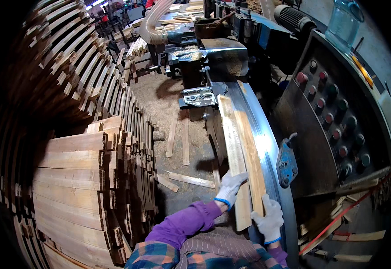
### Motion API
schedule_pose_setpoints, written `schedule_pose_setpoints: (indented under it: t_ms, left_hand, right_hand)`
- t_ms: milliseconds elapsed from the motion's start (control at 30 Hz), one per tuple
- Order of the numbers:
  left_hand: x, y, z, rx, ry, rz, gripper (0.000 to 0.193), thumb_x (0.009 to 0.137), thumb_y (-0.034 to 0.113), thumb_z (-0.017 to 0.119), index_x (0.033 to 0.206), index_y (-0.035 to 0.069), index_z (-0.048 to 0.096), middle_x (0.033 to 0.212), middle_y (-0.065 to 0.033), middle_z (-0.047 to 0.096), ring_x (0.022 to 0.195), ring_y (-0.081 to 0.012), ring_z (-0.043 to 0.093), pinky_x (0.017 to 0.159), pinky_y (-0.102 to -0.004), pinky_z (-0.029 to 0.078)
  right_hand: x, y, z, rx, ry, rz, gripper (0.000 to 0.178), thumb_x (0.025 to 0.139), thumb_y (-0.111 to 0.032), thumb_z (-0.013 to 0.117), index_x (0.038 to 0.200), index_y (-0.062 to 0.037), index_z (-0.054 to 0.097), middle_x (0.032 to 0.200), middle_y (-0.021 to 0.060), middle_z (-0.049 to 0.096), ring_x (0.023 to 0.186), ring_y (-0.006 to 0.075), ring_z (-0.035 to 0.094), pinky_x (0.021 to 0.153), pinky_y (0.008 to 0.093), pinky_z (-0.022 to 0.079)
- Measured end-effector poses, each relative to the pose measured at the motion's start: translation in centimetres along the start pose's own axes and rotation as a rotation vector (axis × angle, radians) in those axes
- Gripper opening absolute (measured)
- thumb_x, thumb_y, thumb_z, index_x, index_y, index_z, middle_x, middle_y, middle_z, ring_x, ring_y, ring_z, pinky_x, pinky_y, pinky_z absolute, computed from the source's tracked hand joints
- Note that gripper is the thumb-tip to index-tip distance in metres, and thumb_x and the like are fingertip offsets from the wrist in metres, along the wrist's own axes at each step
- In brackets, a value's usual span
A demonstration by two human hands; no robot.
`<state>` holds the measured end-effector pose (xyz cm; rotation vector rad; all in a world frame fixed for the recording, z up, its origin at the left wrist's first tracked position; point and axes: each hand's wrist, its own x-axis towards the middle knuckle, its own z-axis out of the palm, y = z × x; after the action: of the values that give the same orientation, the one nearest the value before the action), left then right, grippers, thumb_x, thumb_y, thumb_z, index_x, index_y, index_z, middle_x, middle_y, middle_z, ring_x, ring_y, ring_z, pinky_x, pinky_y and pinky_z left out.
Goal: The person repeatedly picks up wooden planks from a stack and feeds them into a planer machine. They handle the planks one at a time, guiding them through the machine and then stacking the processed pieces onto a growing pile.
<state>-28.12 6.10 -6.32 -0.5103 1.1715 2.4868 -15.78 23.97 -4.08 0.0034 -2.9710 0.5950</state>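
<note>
Two wooden boards lie side by side, lengthwise on the steel bed (267, 154) of a woodworking machine. My left hand (231, 187), in a white glove with a blue cuff, is closed on the outer edge of the left board (232, 143). At the near end of the right board (250, 157), my gloved right hand (268, 218) grips it, with the fingers on top. The far ends of both boards point toward the machine's feed opening and lie short of the metal hood (224, 51). The undersides of both hands are hidden.
Stacked boards (70, 179) rise high on my left. Loose strips (191, 180) lie on the sawdust-covered floor. A slanted control panel (334, 116) with several buttons stands at right, near a blue metal bracket (287, 166). A clear hose (154, 27) hangs at the back.
</note>
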Motion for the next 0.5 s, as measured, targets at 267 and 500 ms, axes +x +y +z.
schedule_pose_setpoints:
  t_ms: [267,500]
  left_hand:
    - [0.9,3.8,-5.1,0.126,0.168,-0.029,0.027,0.081,0.014,0.076,0.102,0.000,0.065,0.087,-0.0104,0.070,0.074,-0.0186,0.069,0.064,-0.0293,0.056]
    - [-0.2,5.0,-7.4,0.192,0.250,0.208,0.037,0.083,0.022,0.077,0.113,0.004,0.064,0.088,-0.0023,0.067,0.076,-0.0115,0.062,0.064,-0.0274,0.051]
  right_hand:
    - [10.9,9.7,17.4,-0.958,0.004,-0.332,0.036,0.088,-0.021,0.054,0.119,-0.0019,0.060,0.102,0.0166,0.063,0.086,0.0346,0.059,0.075,0.0483,0.048]
    - [12.6,4.6,10.6,-0.658,-0.017,-0.580,0.054,0.086,-0.015,0.053,0.139,-0.0030,0.049,0.133,0.0198,0.056,0.122,0.0356,0.052,0.104,0.0444,0.038]
